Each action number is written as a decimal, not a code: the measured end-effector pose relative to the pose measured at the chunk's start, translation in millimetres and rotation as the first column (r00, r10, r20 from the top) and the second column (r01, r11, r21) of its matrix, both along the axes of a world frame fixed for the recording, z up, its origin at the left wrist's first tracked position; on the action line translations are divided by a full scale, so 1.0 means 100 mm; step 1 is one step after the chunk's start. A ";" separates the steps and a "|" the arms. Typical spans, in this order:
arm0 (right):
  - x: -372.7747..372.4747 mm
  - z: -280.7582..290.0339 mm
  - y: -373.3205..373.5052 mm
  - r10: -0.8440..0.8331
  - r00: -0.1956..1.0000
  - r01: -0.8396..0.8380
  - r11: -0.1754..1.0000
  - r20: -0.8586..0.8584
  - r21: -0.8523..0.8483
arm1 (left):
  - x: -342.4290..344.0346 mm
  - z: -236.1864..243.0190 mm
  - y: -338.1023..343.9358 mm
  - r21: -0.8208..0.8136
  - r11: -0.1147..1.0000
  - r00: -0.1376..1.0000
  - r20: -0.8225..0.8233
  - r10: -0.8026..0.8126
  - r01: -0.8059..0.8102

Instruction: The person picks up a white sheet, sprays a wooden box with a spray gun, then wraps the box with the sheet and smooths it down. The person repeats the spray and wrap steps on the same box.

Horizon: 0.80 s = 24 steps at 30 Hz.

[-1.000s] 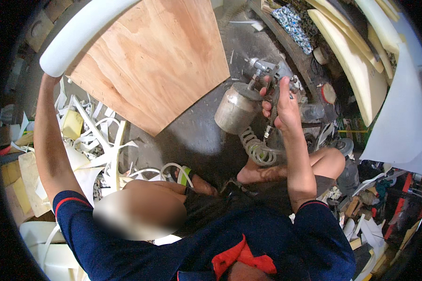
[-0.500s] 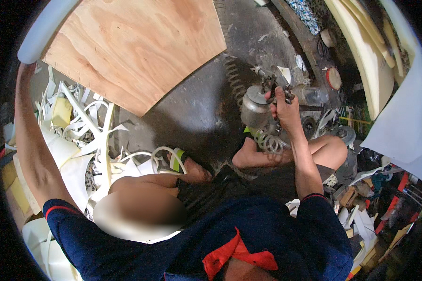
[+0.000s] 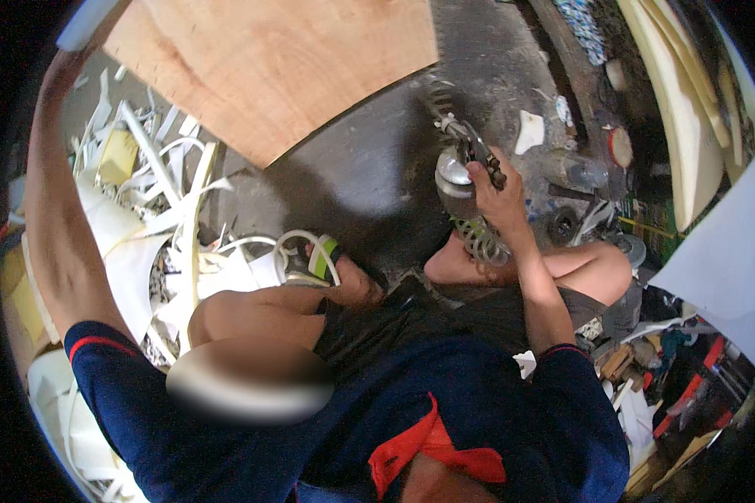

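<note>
My right hand (image 3: 502, 194) is wrapped round the handle of a metal spray gun (image 3: 471, 149), whose silver cup (image 3: 455, 178) hangs below it. The nozzle end points up and left, toward a large plywood sheet (image 3: 285, 67), but stays apart from it. A coiled clear hose (image 3: 483, 243) hangs beneath this hand. My left arm stretches to the far left, where my left hand (image 3: 74, 60) meets the end of a pale, smooth piece (image 3: 96, 21) beside the plywood. Its fingers are hidden, so its grip does not show.
White and cream foam offcuts (image 3: 138, 222) pile up on my left. At the right stand a clear jar (image 3: 587, 174), a round red-rimmed lid or can (image 3: 620, 147), tall cream foam slabs (image 3: 684, 126) and a white sheet (image 3: 721, 260). My bent legs frame the grey floor (image 3: 352, 176).
The spray gun has swung left and tilted in my right hand. The plywood and the pale piece by my left hand now appear higher, and the whole view has shifted somewhat.
</note>
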State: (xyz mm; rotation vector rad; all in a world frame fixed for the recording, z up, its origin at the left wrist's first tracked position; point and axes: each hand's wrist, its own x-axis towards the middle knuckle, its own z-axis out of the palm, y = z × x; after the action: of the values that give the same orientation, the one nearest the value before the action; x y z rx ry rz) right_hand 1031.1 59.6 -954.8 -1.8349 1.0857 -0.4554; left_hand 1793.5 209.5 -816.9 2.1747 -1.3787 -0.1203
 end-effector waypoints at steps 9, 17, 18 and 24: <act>0.24 -0.06 0.59 0.231 0.969 -0.240 0.964 0.087 0.115 | -0.45 0.21 0.03 0.005 1.000 0.997 0.080 -0.017 0.016; 0.46 -0.04 0.81 0.485 0.863 -0.488 0.873 0.142 -0.019 | -0.85 0.30 -0.03 0.017 0.998 0.981 0.183 -0.061 0.059; 0.52 -0.05 0.84 0.525 0.836 -0.515 0.851 0.158 -0.101 | -0.88 0.30 -0.03 0.020 0.998 0.977 0.201 -0.066 0.063; 0.90 0.06 0.87 0.706 0.700 -0.710 0.673 -0.103 -0.207 | -1.07 0.32 -0.03 0.062 0.990 0.884 0.444 -0.144 0.130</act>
State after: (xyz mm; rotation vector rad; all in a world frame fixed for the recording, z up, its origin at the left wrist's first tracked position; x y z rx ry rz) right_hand 1120.9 146.5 -948.8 -2.2935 0.2443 -0.0922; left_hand 1686.7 206.3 -784.7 2.2132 -1.7925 0.3342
